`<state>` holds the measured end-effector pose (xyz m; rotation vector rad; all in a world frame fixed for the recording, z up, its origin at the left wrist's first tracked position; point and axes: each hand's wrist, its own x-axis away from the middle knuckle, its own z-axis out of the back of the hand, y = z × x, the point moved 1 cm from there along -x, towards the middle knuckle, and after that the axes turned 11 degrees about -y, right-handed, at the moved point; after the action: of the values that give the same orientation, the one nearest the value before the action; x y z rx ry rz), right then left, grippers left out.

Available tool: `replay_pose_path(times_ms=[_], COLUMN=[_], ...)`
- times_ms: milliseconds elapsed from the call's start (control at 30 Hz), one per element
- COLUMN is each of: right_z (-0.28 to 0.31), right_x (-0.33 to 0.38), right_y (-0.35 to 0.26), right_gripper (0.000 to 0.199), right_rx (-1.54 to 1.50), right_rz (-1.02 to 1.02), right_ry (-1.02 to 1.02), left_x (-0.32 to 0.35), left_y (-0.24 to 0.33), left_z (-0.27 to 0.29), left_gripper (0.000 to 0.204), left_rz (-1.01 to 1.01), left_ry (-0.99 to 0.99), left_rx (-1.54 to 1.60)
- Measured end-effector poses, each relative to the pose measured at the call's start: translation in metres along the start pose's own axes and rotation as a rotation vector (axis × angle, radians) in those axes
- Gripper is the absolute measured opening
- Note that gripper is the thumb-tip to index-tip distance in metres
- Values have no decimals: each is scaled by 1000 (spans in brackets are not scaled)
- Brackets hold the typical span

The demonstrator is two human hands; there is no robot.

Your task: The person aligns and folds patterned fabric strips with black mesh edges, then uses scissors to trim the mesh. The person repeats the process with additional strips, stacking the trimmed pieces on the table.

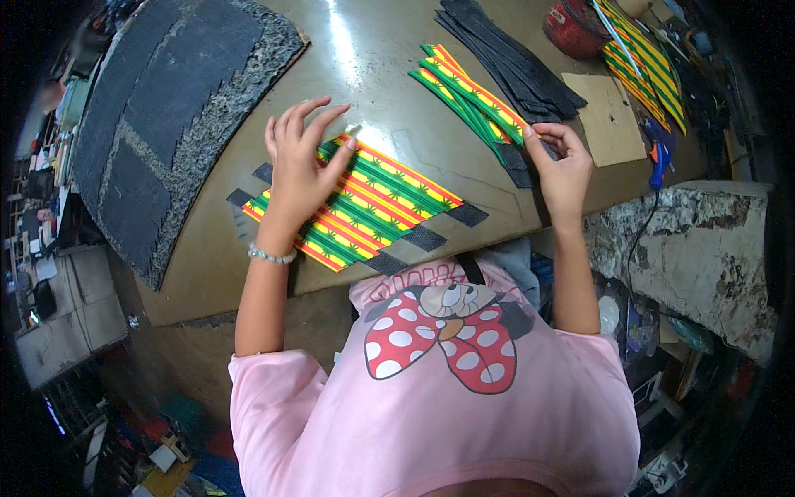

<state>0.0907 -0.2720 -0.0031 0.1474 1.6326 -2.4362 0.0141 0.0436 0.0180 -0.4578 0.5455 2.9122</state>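
Note:
A slanted panel of red, yellow and green striped strips with leaf prints [389, 199] lies on the table in front of me. Short black strips [426, 238] stick out from its right and left edges. Over the panel's upper left part is my left hand [302, 157], fingers spread and holding nothing; whether its palm touches the panel is hidden. To the right, my right hand [565, 166] pinches the near end of a striped strip [489, 95] between thumb and fingers. That strip lies over a small fanned pile of similar strips [460, 103], beside a black strip end [515, 161].
A stack of black strips [505, 58] lies at the far right, near brown cardboard [609, 116] and a red pot [573, 31]. More striped material [646, 62] and a blue glue gun [658, 161] sit beyond. A large dark, rough-edged board [182, 99] occupies the left side.

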Motion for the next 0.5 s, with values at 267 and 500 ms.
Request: replay_pose_path(times_ms=[267,500], right_z=[5,-21], right_x=[38,80], right_y=[-38,-39], right_gripper=[15,29], right_rx=[619,433], right_rz=[353,344], right_ry=[-192,-577], left_x=[12,32], left_y=[69,90], left_z=[-15,-22], left_gripper=[21,35], left_rz=[-366,-336], left_ry=[-337,-338], left_rx=[245,-56])
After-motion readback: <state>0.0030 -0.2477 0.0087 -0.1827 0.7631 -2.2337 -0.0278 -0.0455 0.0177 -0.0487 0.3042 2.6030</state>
